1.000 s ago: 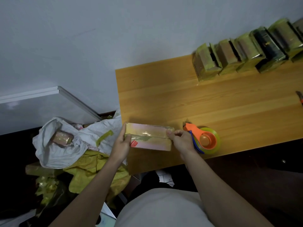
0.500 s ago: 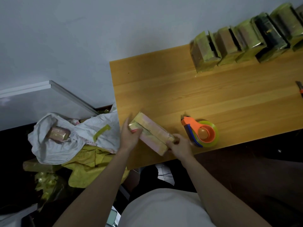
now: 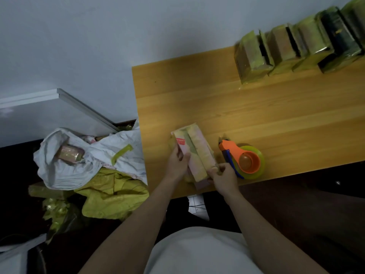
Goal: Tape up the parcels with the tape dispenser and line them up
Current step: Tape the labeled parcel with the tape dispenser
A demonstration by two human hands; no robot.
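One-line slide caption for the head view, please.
Both hands, left and right, grip a pink parcel beside the orange tape dispenser on the table.

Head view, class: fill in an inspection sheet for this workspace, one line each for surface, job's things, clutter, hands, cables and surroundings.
Surface: wooden table, bare in the middle.
Job's things: parcel at the near edge; tape dispenser to its right; taped parcels in a row at the far edge.
Clutter: white sack holding another parcel and yellow bags on the floor, left.
Hands: left hand and right hand both hold the parcel.
Cables: nothing seen.
Surroundings: pale wall behind.
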